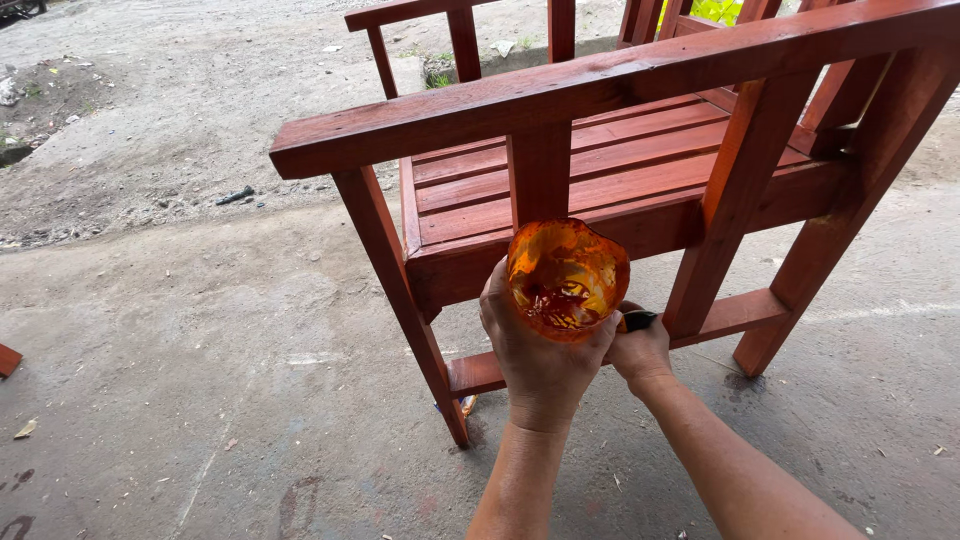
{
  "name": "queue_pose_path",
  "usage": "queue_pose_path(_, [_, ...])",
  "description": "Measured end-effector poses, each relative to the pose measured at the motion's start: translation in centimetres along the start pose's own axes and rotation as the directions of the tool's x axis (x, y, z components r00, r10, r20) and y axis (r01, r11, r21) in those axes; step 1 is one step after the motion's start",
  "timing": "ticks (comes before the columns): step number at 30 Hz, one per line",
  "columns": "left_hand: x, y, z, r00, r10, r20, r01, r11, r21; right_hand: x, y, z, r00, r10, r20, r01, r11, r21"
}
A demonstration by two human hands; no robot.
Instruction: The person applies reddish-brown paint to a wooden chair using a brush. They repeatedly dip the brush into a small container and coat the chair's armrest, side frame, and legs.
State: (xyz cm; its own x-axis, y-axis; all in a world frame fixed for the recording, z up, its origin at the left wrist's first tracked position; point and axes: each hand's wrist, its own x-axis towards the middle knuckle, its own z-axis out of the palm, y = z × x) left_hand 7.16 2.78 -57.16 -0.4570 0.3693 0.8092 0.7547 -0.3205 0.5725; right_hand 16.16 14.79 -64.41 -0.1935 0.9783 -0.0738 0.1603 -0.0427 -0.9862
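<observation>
My left hand (540,360) grips a cut-open plastic cup (566,277) stained orange-red inside, holding it up in front of a red-brown wooden armchair (600,160). My right hand (640,350) sits just behind and to the right of the cup, closed around a dark handle (638,320), probably a brush; its tip is hidden behind the cup. Both hands are level with the chair's seat rail (470,265), between the front leg and the middle upright under the armrest.
The chair stands on a grey concrete floor (200,380). Beyond it lies a dirt and gravel patch (150,130) with scattered debris. A red wooden piece (8,358) pokes in at the left edge. A small scrap lies by the chair's front leg (467,405).
</observation>
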Motion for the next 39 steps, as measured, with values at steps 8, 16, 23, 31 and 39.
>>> queue_pose_path(8, [0.4, -0.6, -1.0, 0.997, -0.070, -0.023, 0.070, 0.997, 0.011, 1.0, 0.9, -4.4, 0.899, -0.428, -0.096, 0.243, 0.669, -0.703])
queue_pose_path(16, [0.5, -0.5, -1.5, 1.000, -0.004, -0.027, 0.008, 0.993, 0.119, -1.7, 2.8, -1.5, 0.905, -0.424, 0.025, 0.419, 0.883, -0.209])
queue_pose_path(23, [1.0, -0.8, -2.5, 0.993, -0.082, -0.087, 0.093, 0.986, 0.137, -2.5, 3.2, -3.9, 0.972, -0.230, 0.044, 0.197, 0.904, 0.379])
queue_pose_path(31, [1.0, -0.3, -2.8, 0.981, -0.151, -0.125, 0.172, 0.967, 0.189, -1.6, -0.7, -7.6, 0.803, -0.593, -0.060, 0.448, 0.534, 0.717])
queue_pose_path(39, [0.5, 0.6, -1.0, 0.992, -0.085, -0.096, 0.102, 0.975, 0.196, 0.8, -2.8, -6.2, 0.689, -0.704, -0.175, 0.711, 0.607, 0.356])
